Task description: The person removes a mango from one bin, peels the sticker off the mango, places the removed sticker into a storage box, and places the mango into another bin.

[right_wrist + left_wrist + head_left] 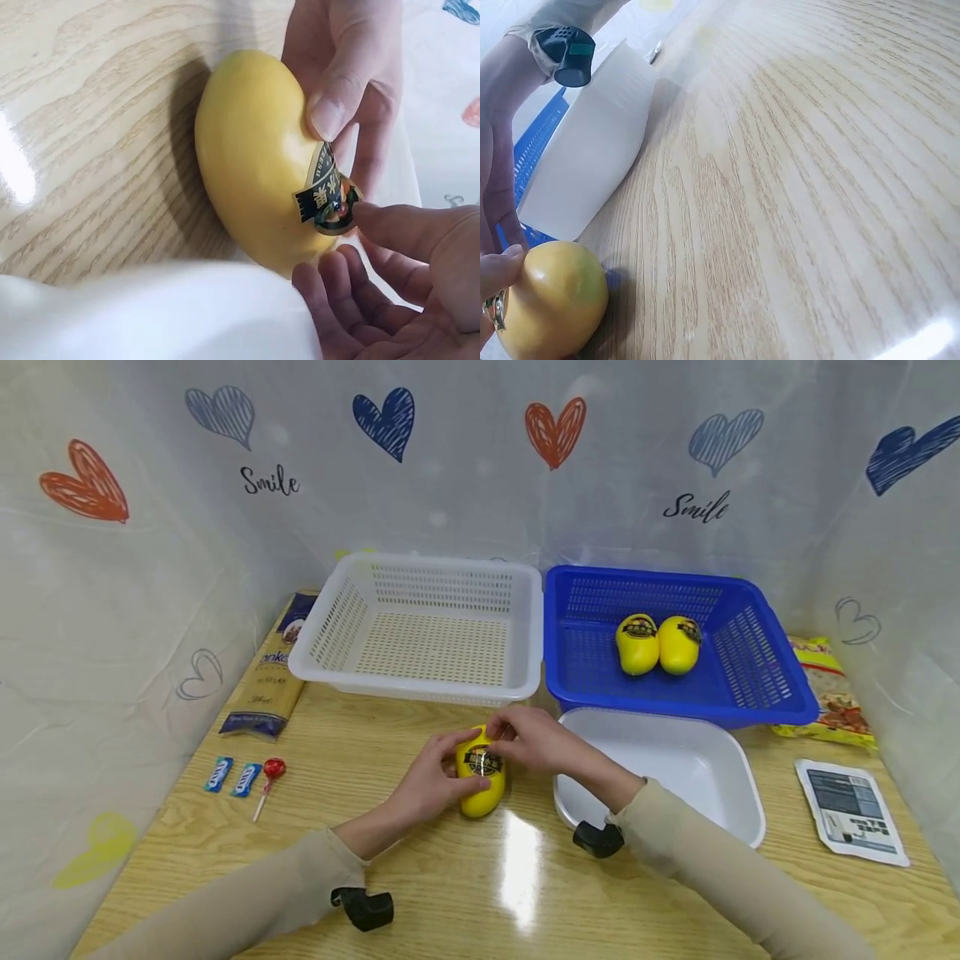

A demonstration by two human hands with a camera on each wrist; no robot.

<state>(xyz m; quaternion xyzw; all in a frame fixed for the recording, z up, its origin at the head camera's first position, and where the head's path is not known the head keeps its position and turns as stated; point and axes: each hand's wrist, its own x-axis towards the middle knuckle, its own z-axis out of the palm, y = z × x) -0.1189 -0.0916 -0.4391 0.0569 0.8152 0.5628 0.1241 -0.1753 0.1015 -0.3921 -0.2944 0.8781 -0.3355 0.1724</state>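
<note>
Looking firm, smooth and perhaps slippery, the mango (251,157) lies on the table (427,893); its sides, where the left hand (435,777) grips, seem the best hold. The right hand (534,739) pinches its label (328,195), likely easily torn.

Head cam bright, w/ glare streak on wood tabletop (442,893). L wrist cam pale, washed-out. R wrist cam: white tray (165,319) blurry in fgnd, soft shadow by yellow mango (251,150).
</note>
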